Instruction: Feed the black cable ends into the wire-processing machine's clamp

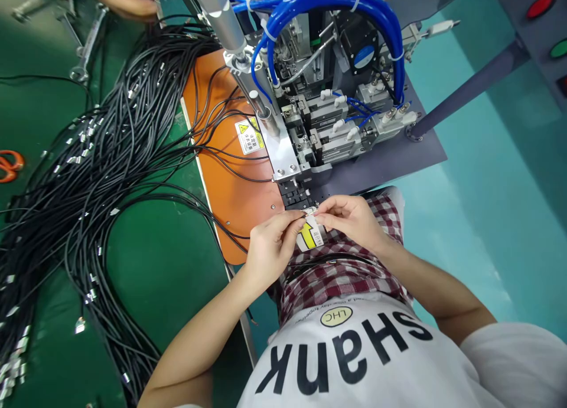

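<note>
My left hand (pixel 270 245) and my right hand (pixel 352 218) meet at the front edge of a small assembly machine (pixel 310 130). Both pinch something small at the black fixture (pixel 295 195), just above a white label with a yellow arrow (pixel 310 235). What the fingertips hold is too small to name; it may be a black cable's end. A thin black cable runs across my lap under my hands.
A big heap of black cables with metal ends (pixel 88 178) covers the green bench at left. The machine stands on an orange plate (pixel 221 160), with blue air hoses (pixel 336 0) above. Orange scissors (pixel 9 165) lie far left. Another person's hand (pixel 126 0) is at top left.
</note>
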A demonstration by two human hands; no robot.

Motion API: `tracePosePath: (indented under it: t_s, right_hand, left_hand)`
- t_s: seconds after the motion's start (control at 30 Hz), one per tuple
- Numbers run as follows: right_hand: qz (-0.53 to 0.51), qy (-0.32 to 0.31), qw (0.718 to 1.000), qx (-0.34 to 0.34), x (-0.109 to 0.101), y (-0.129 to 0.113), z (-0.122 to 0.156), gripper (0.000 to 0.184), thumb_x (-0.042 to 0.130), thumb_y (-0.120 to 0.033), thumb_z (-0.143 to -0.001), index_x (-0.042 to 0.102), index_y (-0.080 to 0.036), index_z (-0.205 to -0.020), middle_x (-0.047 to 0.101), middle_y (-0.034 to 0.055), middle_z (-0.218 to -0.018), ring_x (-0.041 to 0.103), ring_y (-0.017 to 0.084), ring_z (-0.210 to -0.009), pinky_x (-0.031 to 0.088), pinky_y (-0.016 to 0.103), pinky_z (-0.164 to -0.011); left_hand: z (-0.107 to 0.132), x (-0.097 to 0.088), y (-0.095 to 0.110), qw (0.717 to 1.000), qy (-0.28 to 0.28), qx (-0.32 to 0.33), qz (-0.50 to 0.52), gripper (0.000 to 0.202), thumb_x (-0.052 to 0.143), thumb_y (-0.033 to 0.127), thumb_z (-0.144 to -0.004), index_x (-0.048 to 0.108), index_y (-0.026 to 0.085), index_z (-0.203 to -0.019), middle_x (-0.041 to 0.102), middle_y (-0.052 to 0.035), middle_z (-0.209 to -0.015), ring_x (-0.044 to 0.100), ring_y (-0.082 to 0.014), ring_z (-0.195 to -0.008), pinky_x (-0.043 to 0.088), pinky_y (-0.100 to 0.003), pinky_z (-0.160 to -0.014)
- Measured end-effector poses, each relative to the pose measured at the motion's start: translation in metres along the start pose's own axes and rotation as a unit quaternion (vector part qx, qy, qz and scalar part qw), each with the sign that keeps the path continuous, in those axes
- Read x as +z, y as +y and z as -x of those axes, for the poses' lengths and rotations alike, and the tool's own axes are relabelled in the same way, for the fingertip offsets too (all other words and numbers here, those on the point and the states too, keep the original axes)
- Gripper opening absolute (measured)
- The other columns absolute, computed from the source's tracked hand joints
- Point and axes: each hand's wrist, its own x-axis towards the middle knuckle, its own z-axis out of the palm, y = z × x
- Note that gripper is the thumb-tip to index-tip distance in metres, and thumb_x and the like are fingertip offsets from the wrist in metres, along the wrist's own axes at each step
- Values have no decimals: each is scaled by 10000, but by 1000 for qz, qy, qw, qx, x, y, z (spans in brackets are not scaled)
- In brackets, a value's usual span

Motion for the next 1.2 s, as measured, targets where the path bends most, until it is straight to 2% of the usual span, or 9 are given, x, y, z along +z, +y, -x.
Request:
tracePosePath:
  t_s: [0.17, 0.3, 0.47, 0.63, 0.77, 0.93, 1.03, 1.1, 1.2]
  right_hand:
    - [59, 42, 996, -44, 5, 5, 0, 210, 791, -399, -803, 722, -203, -830, 698, 8, -759, 590, 132, -630, 480, 274, -597]
    - [76, 45, 994, -58, 9, 3, 2, 219, 767, -397, -828, 685, -196, -808, 676, 1, -722, 569, 123, -603, 449, 271, -582]
    - [73, 34, 996, -33, 11, 1, 6, 230, 738, -400, -848, 665, -186, -803, 659, 1, -712, 561, 117, -592, 443, 255, -560]
    - [27, 18, 999, 4, 18, 6, 12, 202, 697, -366, -874, 638, -177, -834, 647, 1, -733, 575, 114, -581, 459, 243, -543]
    - [24, 33, 999, 10, 19, 10, 12, 192, 699, -354, -873, 639, -175, -836, 641, 2, -742, 570, 113, -575, 455, 244, -533]
    - [48, 20, 999, -1, 17, 10, 14, 175, 693, -336, -883, 645, -174, -836, 645, -1, -750, 582, 114, -613, 465, 241, -570]
    - [62, 23, 998, -3, 16, 8, 15, 173, 693, -324, -886, 641, -172, -822, 643, -4, -743, 577, 110, -610, 454, 239, -572]
    - [57, 31, 998, -2, 16, 6, 16, 177, 694, -326, -886, 642, -169, -821, 646, 0, -754, 577, 112, -614, 457, 242, -576]
    - [50, 45, 998, -8, 15, 1, 17, 190, 697, -331, -887, 640, -165, -814, 645, 1, -755, 581, 109, -617, 455, 239, -575]
  left_hand:
    - [1, 1, 3, 999, 6, -27, 44, 151, 638, 249, -930, 709, 205, -1057, 756, -42, -977, 710, -143, -831, 588, -254, -764]
    - [-5, 0, 8, 980, -27, -86, 176, 215, 667, 300, -917, 723, 204, -1101, 740, -74, -1030, 708, -161, -859, 600, -268, -738]
    - [-11, 4, 10, 944, -26, -135, 299, 160, 718, 289, -878, 736, 178, -992, 715, -51, -888, 653, -105, -605, 543, -221, -536]
    - [-8, 14, 5, 953, 50, -117, 275, 116, 747, 249, -848, 734, 162, -924, 713, -50, -892, 641, -87, -562, 538, -208, -517]
    - [-11, 14, 4, 944, 7, -128, 304, 132, 749, 273, -846, 729, 158, -909, 692, -55, -928, 636, -86, -545, 532, -214, -490]
    - [-15, 14, 4, 913, 2, -173, 371, 157, 725, 311, -872, 681, 162, -895, 639, 1, -653, 598, -106, -463, 498, -221, -443]
    - [-16, 12, 3, 899, 14, -168, 404, 175, 675, 347, -908, 638, 177, -921, 682, -23, -783, 626, -115, -509, 522, -241, -471]
    - [-16, 9, 3, 907, -10, -159, 389, 189, 636, 365, -933, 633, 178, -954, 691, -45, -873, 644, -117, -564, 547, -254, -524]
    - [-13, 4, 4, 948, -43, -128, 288, 245, 710, 325, -881, 643, 188, -1072, 683, -54, -959, 677, -136, -748, 580, -266, -699]
